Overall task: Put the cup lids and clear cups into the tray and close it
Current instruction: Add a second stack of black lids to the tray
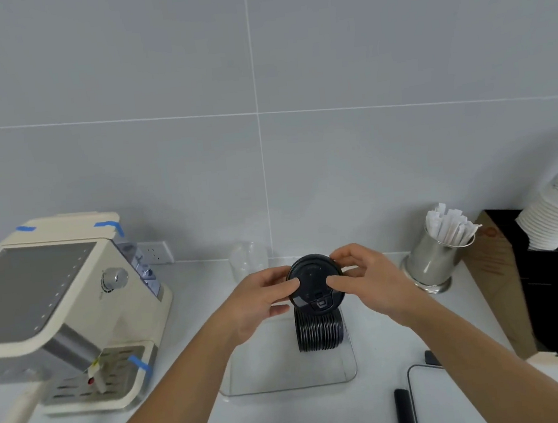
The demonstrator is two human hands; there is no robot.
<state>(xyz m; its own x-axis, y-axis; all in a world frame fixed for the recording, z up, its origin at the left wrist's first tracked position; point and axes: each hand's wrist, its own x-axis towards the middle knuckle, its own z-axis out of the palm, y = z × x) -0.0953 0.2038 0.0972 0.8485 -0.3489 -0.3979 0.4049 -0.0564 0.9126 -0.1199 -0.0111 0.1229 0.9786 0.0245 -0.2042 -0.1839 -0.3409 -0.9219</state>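
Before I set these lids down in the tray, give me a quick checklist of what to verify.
1. Left hand grips the lids: ok.
2. Right hand grips them too: ok.
3. Lids stacked together, none slipping: ok.
4. Lids over the tray: ok.
5. Tray floor bare for them: ok where visible.
6. Clear cups within reach behind the tray: ok, but their count cannot be told.
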